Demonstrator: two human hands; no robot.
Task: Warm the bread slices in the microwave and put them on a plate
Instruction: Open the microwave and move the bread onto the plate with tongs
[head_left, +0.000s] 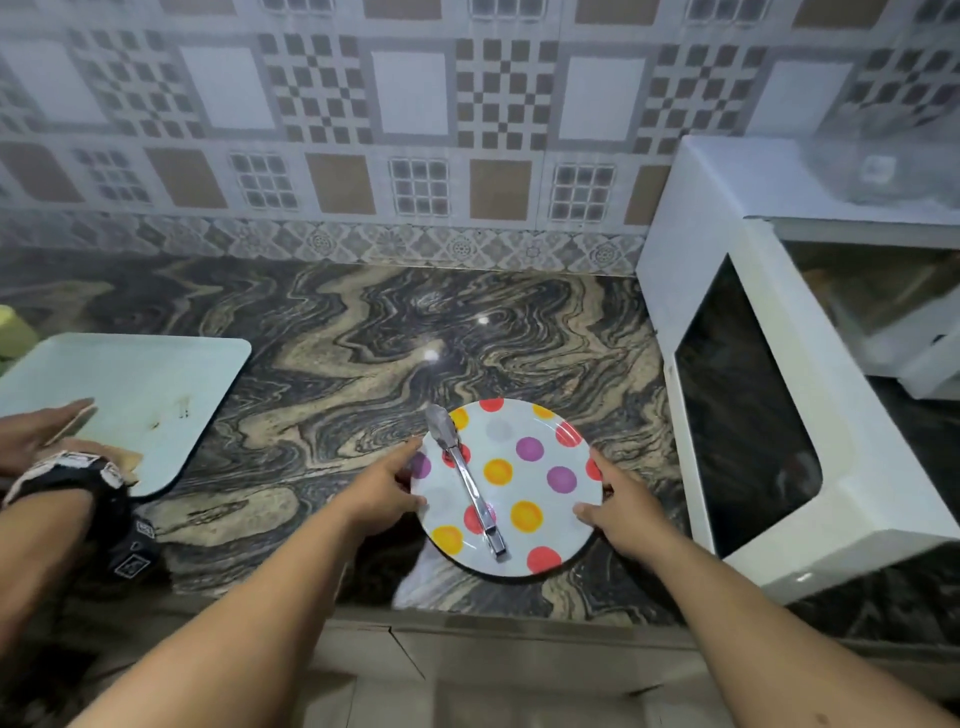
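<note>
spanning the whole lower scene, a swirled dark-and-tan marble counter (322, 332) carries everything noted below; patterned wall tiles (322, 104) rise behind it.
landmark: the polka-dot plate (524, 470), white with red, yellow and purple dots, lying flat on the counter near its front edge.
right of the plate, a white microwave (727, 218), its door (748, 415) swung open toward the camera, dark window facing the plate. inside the cavity something tan shows (831, 283), too blurred to say whether it is bread.
left of the plate and well apart, a pale blue cutting board (156, 384). at its near corner another person's hand (41, 431) with a black wrist strap rests on it, over what looks like a tan slice; cannot tell for certain.
left hand (387, 491) at the plate's left rim, thumb and fingers pinching the edge.
right hand (618, 506) at the plate's right rim, thumb on top of the rim and the fingers curled at the edge, gripping it.
on the plate, metal tongs (465, 475) lie diagonally, tips toward the wall, handle end toward the camera. no bread on the plate.
</note>
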